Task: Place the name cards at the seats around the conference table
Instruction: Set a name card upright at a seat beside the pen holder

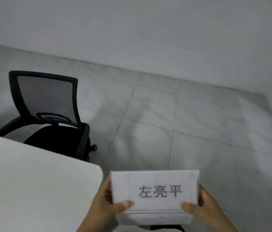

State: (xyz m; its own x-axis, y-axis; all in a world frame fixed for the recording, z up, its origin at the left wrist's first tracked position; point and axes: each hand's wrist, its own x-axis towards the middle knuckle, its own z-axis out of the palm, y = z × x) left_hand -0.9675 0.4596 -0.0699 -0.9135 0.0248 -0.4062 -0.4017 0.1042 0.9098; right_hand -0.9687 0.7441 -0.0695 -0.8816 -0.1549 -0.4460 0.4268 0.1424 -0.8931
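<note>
The top white paper name card (155,190) of a stack bears three grey printed characters, 左亮平, facing the camera. Below it the layered edges of further white cards show as thin grey lines along the near side. The stack is held in the air just off the rounded corner of the plain white worktop (31,181), above the pale grey tiled floor (190,123). The left hand (105,205) grips the stack's left edge, thumb on top and fingers curled beneath; the right hand (203,208) grips the right edge the same way. A black mesh-backed office chair (48,104) on castors is drawn up to the worktop's far side.
</note>
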